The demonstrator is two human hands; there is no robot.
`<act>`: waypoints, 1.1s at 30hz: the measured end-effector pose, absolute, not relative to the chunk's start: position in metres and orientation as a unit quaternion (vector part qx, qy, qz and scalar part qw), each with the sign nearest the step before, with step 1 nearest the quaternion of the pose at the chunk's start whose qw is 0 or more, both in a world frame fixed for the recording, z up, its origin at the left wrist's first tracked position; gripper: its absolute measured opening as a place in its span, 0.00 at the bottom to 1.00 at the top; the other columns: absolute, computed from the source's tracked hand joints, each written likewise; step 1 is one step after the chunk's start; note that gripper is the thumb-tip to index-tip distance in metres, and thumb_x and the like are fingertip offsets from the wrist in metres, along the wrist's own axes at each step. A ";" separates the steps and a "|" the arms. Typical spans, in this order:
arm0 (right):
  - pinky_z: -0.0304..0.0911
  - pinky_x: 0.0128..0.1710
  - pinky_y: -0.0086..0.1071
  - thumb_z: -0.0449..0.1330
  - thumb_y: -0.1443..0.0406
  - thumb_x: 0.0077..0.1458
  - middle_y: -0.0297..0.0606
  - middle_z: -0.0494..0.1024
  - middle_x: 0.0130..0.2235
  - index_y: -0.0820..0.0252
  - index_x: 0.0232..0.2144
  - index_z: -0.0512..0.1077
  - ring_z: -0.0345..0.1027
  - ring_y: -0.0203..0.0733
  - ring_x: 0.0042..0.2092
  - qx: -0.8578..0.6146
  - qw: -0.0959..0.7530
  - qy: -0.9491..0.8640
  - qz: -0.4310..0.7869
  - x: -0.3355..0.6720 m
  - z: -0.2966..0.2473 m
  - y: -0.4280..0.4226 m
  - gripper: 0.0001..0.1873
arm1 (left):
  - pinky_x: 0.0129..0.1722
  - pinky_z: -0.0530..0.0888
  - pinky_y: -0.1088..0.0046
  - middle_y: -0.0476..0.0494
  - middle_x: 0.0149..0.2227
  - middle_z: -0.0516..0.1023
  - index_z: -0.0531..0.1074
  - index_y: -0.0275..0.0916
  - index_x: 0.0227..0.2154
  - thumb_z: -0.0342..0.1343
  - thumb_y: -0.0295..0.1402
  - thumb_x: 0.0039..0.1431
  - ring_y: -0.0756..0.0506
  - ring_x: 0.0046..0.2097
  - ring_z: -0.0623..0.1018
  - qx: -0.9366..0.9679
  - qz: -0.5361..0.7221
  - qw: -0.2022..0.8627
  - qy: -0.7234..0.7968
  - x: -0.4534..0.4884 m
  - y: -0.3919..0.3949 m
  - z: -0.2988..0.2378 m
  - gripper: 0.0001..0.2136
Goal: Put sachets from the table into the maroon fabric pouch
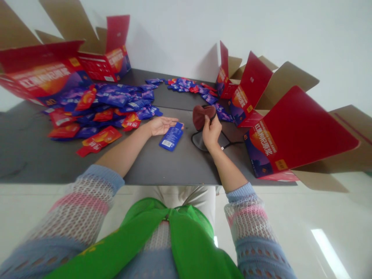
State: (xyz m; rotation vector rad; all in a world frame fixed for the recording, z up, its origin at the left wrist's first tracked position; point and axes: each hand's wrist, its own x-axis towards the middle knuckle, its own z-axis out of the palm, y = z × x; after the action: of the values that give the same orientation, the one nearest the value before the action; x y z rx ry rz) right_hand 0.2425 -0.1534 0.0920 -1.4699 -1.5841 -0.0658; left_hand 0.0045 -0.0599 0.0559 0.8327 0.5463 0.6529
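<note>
My left hand [163, 126] lies palm up over the table with its fingers stretched out. Its fingertips meet the narrow top of a blue pouch [171, 138], which has white print and a barcode; whether they bear any of its weight I cannot tell. In my right hand [211, 131], thumb and fingers are closed on a soft brownish-red cloth piece [200, 117] with dark trim. Under that hand lies a dark grey flat piece [200, 140] with black edging and a black cord. Whether it is joined to the cloth is hidden.
A heap of blue and red pouches [113, 99] covers the table's left side. More pouches [183, 84] lie in a band at the back. Open red cartons [101, 64] stand at left; others [263, 149] line the right, flaps spread. A white wall rises behind.
</note>
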 end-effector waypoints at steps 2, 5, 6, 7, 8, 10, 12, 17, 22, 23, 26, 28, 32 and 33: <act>0.66 0.57 0.39 0.44 0.60 0.72 0.53 0.77 0.57 0.67 0.59 0.68 0.72 0.50 0.58 -0.602 0.390 -0.696 -0.014 0.230 0.086 -0.156 0.24 | 0.50 0.78 0.63 0.26 0.45 0.82 0.68 0.25 0.56 0.50 0.14 0.55 0.40 0.46 0.84 0.376 0.324 0.828 0.262 0.005 -0.058 0.053 0.24; 0.66 0.59 0.40 0.49 0.64 0.69 0.51 0.75 0.60 0.64 0.61 0.68 0.71 0.49 0.60 -0.543 0.224 -0.810 0.012 0.205 0.076 -0.162 0.22 | 0.44 0.79 0.69 0.32 0.40 0.83 0.69 0.26 0.56 0.51 0.13 0.54 0.45 0.38 0.84 0.365 0.345 0.817 0.283 0.004 -0.055 0.048 0.25; 0.65 0.61 0.40 0.51 0.65 0.68 0.50 0.74 0.61 0.63 0.61 0.68 0.70 0.49 0.61 -0.514 0.183 -0.838 0.011 0.198 0.074 -0.165 0.22 | 0.43 0.79 0.70 0.34 0.40 0.83 0.70 0.27 0.56 0.53 0.13 0.54 0.46 0.36 0.84 0.368 0.345 0.813 0.290 0.003 -0.054 0.047 0.25; 0.65 0.61 0.40 0.51 0.66 0.68 0.50 0.73 0.62 0.63 0.61 0.69 0.69 0.49 0.62 -0.489 0.155 -0.858 0.008 0.193 0.074 -0.167 0.21 | 0.43 0.79 0.71 0.34 0.40 0.84 0.70 0.28 0.56 0.54 0.13 0.54 0.47 0.36 0.84 0.374 0.342 0.811 0.293 0.003 -0.053 0.045 0.25; 0.65 0.61 0.40 0.52 0.66 0.68 0.50 0.73 0.62 0.62 0.60 0.69 0.69 0.49 0.62 -0.472 0.138 -0.870 0.003 0.190 0.075 -0.170 0.21 | 0.44 0.78 0.71 0.34 0.41 0.84 0.71 0.29 0.56 0.55 0.13 0.54 0.47 0.37 0.84 0.382 0.335 0.811 0.290 0.003 -0.052 0.044 0.25; 0.69 0.57 0.40 0.51 0.64 0.69 0.49 0.75 0.60 0.61 0.60 0.70 0.72 0.50 0.59 -0.461 0.122 -0.879 0.003 0.190 0.081 -0.176 0.21 | 0.47 0.78 0.71 0.32 0.46 0.83 0.72 0.29 0.55 0.55 0.13 0.54 0.45 0.42 0.84 0.403 0.316 0.816 0.267 0.002 -0.050 0.042 0.25; 0.71 0.53 0.40 0.52 0.62 0.69 0.47 0.77 0.59 0.60 0.60 0.70 0.74 0.51 0.57 -0.447 0.109 -0.888 0.016 0.194 0.087 -0.180 0.21 | 0.50 0.77 0.69 0.28 0.50 0.81 0.72 0.29 0.55 0.55 0.14 0.54 0.43 0.48 0.83 0.421 0.296 0.826 0.232 0.002 -0.048 0.040 0.24; 0.67 0.56 0.37 0.53 0.64 0.68 0.46 0.76 0.60 0.61 0.61 0.70 0.71 0.48 0.60 -0.371 0.109 -0.921 0.047 0.198 0.091 -0.187 0.21 | 0.56 0.73 0.66 0.25 0.53 0.80 0.69 0.28 0.58 0.57 0.15 0.55 0.41 0.54 0.81 0.444 0.273 0.832 0.191 0.001 -0.046 0.037 0.26; 0.65 0.52 0.34 0.53 0.63 0.69 0.43 0.79 0.56 0.58 0.58 0.72 0.74 0.46 0.55 -0.321 0.101 -0.934 0.117 0.191 0.093 -0.193 0.18 | 0.56 0.73 0.71 0.26 0.56 0.78 0.70 0.29 0.56 0.58 0.13 0.52 0.43 0.55 0.81 0.452 0.272 0.828 0.191 0.000 -0.046 0.038 0.26; 0.64 0.49 0.32 0.53 0.62 0.69 0.43 0.81 0.53 0.58 0.55 0.73 0.75 0.44 0.52 -0.307 0.098 -0.936 0.140 0.190 0.095 -0.193 0.17 | 0.56 0.73 0.71 0.26 0.56 0.78 0.70 0.29 0.56 0.58 0.13 0.51 0.42 0.56 0.80 0.450 0.270 0.830 0.186 0.000 -0.047 0.039 0.27; 0.62 0.42 0.29 0.52 0.59 0.70 0.39 0.82 0.41 0.61 0.48 0.75 0.75 0.40 0.40 -0.252 0.096 -0.939 0.215 0.191 0.097 -0.192 0.16 | 0.55 0.75 0.68 0.26 0.56 0.78 0.70 0.31 0.57 0.58 0.11 0.48 0.41 0.57 0.79 0.450 0.260 0.838 0.167 0.000 -0.047 0.041 0.31; 0.61 0.39 0.28 0.51 0.55 0.70 0.36 0.80 0.36 0.62 0.44 0.75 0.72 0.38 0.35 -0.228 0.113 -0.934 0.252 0.193 0.096 -0.189 0.19 | 0.53 0.76 0.69 0.28 0.57 0.78 0.69 0.33 0.59 0.58 0.11 0.47 0.41 0.57 0.80 0.455 0.255 0.838 0.162 -0.001 -0.048 0.042 0.33; 0.63 0.39 0.30 0.47 0.53 0.71 0.39 0.79 0.34 0.62 0.39 0.74 0.72 0.40 0.35 -0.295 0.233 -0.912 0.163 0.202 0.093 -0.186 0.23 | 0.50 0.77 0.70 0.29 0.58 0.77 0.67 0.35 0.61 0.61 0.12 0.47 0.42 0.54 0.81 0.468 0.255 0.829 0.171 -0.003 -0.052 0.045 0.36; 0.64 0.41 0.31 0.46 0.54 0.71 0.42 0.80 0.36 0.62 0.40 0.74 0.73 0.42 0.37 -0.322 0.255 -0.904 0.117 0.205 0.094 -0.186 0.22 | 0.49 0.77 0.70 0.30 0.59 0.77 0.67 0.35 0.61 0.61 0.12 0.46 0.43 0.53 0.81 0.469 0.256 0.827 0.176 -0.003 -0.053 0.046 0.37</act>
State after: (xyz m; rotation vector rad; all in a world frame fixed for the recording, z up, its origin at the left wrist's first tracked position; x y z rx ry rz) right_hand 0.2054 -0.1856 0.0943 -0.8738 -2.4555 0.3181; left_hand -0.0031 -0.0528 0.0457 0.9971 0.3739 0.5436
